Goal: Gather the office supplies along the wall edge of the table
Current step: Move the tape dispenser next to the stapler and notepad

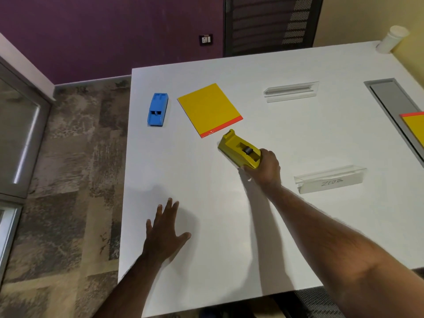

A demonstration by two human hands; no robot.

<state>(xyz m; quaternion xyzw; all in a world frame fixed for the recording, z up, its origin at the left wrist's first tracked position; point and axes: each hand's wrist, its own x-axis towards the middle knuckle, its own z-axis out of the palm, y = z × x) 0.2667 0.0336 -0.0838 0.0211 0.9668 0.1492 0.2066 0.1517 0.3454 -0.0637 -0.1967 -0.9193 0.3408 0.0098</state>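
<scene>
My right hand [266, 171] grips the near end of a yellow tape dispenser [236, 149] that sits on the white table [206, 260], just below a yellow pad with an orange strip [208, 109]. A blue tape dispenser [157, 109] lies at the far left near the table's left edge. Two clear acrylic name holders rest on the right half: one at the back [291, 91], one nearer marked "ZEBRA" [330, 181]. My left hand [164, 232] lies flat and spread on the table at the near left, holding nothing.
A second yellow pad [415, 127] shows at the right edge beside a grey cable tray [390, 97]. A white bottle [391, 40] stands at the far right corner by the yellow wall. A dark chair [270, 24] stands behind the table.
</scene>
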